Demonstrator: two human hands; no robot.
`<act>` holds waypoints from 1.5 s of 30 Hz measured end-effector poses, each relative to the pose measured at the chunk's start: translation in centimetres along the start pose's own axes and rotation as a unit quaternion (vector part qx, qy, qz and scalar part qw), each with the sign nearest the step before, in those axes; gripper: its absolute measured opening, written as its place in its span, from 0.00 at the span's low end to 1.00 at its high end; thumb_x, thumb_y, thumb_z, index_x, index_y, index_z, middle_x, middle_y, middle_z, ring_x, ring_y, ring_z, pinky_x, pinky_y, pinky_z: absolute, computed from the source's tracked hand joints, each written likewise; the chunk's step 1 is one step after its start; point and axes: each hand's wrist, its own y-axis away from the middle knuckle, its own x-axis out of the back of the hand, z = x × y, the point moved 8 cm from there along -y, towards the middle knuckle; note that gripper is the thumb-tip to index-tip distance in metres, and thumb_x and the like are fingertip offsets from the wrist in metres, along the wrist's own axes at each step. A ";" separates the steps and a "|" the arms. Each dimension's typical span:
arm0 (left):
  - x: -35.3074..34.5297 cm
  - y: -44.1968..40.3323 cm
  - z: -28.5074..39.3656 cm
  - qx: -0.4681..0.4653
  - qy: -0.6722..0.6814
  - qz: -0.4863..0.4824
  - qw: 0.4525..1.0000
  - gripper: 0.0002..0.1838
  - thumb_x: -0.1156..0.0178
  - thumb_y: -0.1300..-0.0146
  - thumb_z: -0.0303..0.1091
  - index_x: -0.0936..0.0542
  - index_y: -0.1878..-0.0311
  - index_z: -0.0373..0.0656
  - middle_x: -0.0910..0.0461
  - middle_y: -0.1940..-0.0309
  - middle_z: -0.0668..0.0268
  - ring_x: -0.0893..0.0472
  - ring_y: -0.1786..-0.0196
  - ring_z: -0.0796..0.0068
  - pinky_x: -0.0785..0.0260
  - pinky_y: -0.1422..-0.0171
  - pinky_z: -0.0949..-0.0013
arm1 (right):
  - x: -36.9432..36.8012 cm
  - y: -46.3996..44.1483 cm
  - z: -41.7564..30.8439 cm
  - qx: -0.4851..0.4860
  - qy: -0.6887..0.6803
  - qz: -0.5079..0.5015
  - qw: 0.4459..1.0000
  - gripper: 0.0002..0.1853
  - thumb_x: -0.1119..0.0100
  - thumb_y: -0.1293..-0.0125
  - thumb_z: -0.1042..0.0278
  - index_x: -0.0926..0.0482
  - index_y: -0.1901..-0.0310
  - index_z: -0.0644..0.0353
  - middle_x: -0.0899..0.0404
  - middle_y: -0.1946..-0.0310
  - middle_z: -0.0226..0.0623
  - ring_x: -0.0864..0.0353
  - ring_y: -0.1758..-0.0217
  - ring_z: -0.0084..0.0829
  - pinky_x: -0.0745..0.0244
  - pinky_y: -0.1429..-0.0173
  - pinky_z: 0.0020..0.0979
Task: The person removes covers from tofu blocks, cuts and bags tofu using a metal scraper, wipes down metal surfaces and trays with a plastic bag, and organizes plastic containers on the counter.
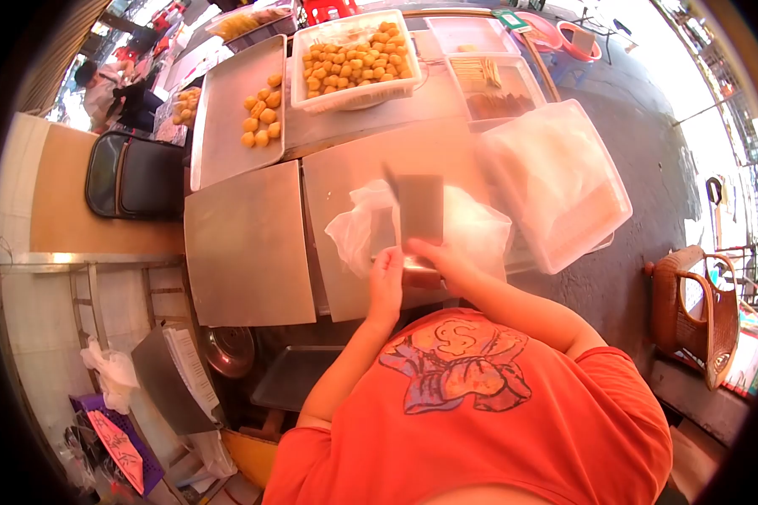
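Note:
My left hand [387, 273] is closed, its fingertips pinched at the lower left edge of a flat grey-brown rectangular piece [422, 206]. My right hand [436, 259] grips the bottom of that piece, with fingers bent. The piece stands out over the metal tabletop; its material I cannot make out. A thin dark edge [391, 181], blurred, shows at its upper left. Crumpled clear plastic bags lie on both sides, one bag [358, 220] at left and another bag [478, 223] at right. Below my hands is a shiny reddish-brown surface [421, 273].
A white tub [309, 102] holds many golden balls; a metal tray [219, 126] left of it holds several more. At right, a plastic-lined white bin [594, 143] leans by the table. A black chair [147, 175] and a wicker seat [678, 286] flank the table. A person [109, 93] sits far left.

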 end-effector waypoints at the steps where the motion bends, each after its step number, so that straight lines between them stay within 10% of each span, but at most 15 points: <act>1: 1.6 -1.3 -1.0 -0.054 -0.087 0.029 0.994 0.19 0.43 0.39 0.36 0.33 0.50 0.36 0.28 0.60 0.60 0.26 0.55 0.68 0.32 0.53 0.68 | 1.3 -0.3 -0.1 0.002 -0.006 0.018 1.000 0.17 0.39 0.42 0.58 0.26 0.55 0.59 0.24 0.65 0.31 0.26 0.65 0.22 0.29 0.65 0.25; 5: 3.9 -3.3 -1.9 -0.237 -0.527 0.133 0.805 0.28 0.37 0.49 0.37 0.33 0.48 0.33 0.29 0.54 0.52 0.27 0.53 0.55 0.34 0.47 0.59 | 3.8 0.7 -1.8 0.031 -0.056 0.057 0.996 0.16 0.41 0.41 0.63 0.26 0.53 0.60 0.25 0.65 0.31 0.26 0.65 0.22 0.28 0.65 0.27; 8: 5.4 -5.5 -5.5 -0.189 -0.523 0.087 0.827 0.31 0.37 0.56 0.32 0.33 0.46 0.32 0.30 0.51 0.45 0.29 0.51 0.48 0.37 0.44 0.55 | 5.2 0.9 -1.4 0.034 -0.071 0.056 0.995 0.15 0.41 0.40 0.64 0.26 0.53 0.61 0.24 0.61 0.32 0.26 0.63 0.23 0.27 0.63 0.27; 12: 9.5 -6.9 -7.6 0.039 -0.129 0.077 0.988 0.25 0.54 0.53 0.23 0.33 0.46 0.31 0.28 0.52 0.51 0.24 0.57 0.60 0.28 0.53 0.61 | 5.0 2.3 -1.5 0.054 -0.048 0.034 0.997 0.16 0.41 0.40 0.63 0.26 0.53 0.61 0.25 0.62 0.30 0.27 0.63 0.21 0.29 0.59 0.26; 22: 7.5 0.1 3.3 -0.054 0.219 0.103 0.969 0.17 0.55 0.43 0.18 0.30 0.49 0.36 0.24 0.55 0.57 0.22 0.52 0.59 0.30 0.45 0.58 | -0.9 3.8 -5.0 0.085 0.030 -0.055 0.994 0.16 0.46 0.36 0.63 0.28 0.49 0.59 0.26 0.57 0.27 0.28 0.57 0.19 0.31 0.52 0.25; 25: 4.3 2.1 4.0 -0.037 0.270 0.035 0.961 0.17 0.53 0.34 0.33 0.33 0.44 0.40 0.27 0.49 0.58 0.26 0.46 0.63 0.34 0.41 0.59 | -4.5 4.0 -4.8 0.062 0.079 -0.181 0.978 0.18 0.46 0.38 0.65 0.30 0.47 0.61 0.27 0.53 0.32 0.29 0.51 0.26 0.33 0.47 0.30; 28: 0.5 4.6 2.7 -0.007 0.357 0.000 0.934 0.20 0.52 0.33 0.44 0.33 0.43 0.42 0.30 0.45 0.62 0.29 0.43 0.67 0.35 0.41 0.62 | -6.8 4.3 -4.7 0.360 0.429 -0.226 0.797 0.25 0.45 0.41 0.67 0.36 0.43 0.63 0.33 0.45 0.42 0.34 0.42 0.38 0.38 0.40 0.35; 32: -0.8 6.8 -0.6 -0.002 0.303 0.064 0.951 0.25 0.47 0.36 0.46 0.34 0.41 0.43 0.30 0.44 0.63 0.29 0.44 0.70 0.34 0.42 0.63 | -7.6 5.4 -2.4 0.218 0.380 -0.323 0.839 0.34 0.43 0.45 0.67 0.43 0.37 0.65 0.46 0.37 0.53 0.48 0.33 0.49 0.49 0.32 0.40; 40: -2.8 14.5 -6.4 0.004 0.495 0.161 0.854 0.25 0.41 0.40 0.41 0.32 0.42 0.44 0.27 0.51 0.66 0.26 0.49 0.71 0.29 0.48 0.67 | -7.9 11.9 0.6 0.344 0.643 -0.468 0.499 0.39 0.54 0.37 0.44 0.48 0.34 0.66 0.61 0.31 0.57 0.66 0.27 0.53 0.62 0.28 0.48; 45: -3.8 22.5 -11.1 -0.016 0.558 0.246 0.792 0.21 0.41 0.40 0.41 0.30 0.46 0.44 0.25 0.53 0.65 0.24 0.52 0.71 0.28 0.48 0.66 | -8.0 17.6 6.3 0.327 0.606 -0.617 0.380 0.36 0.59 0.35 0.41 0.43 0.36 0.63 0.62 0.32 0.59 0.67 0.28 0.55 0.64 0.29 0.48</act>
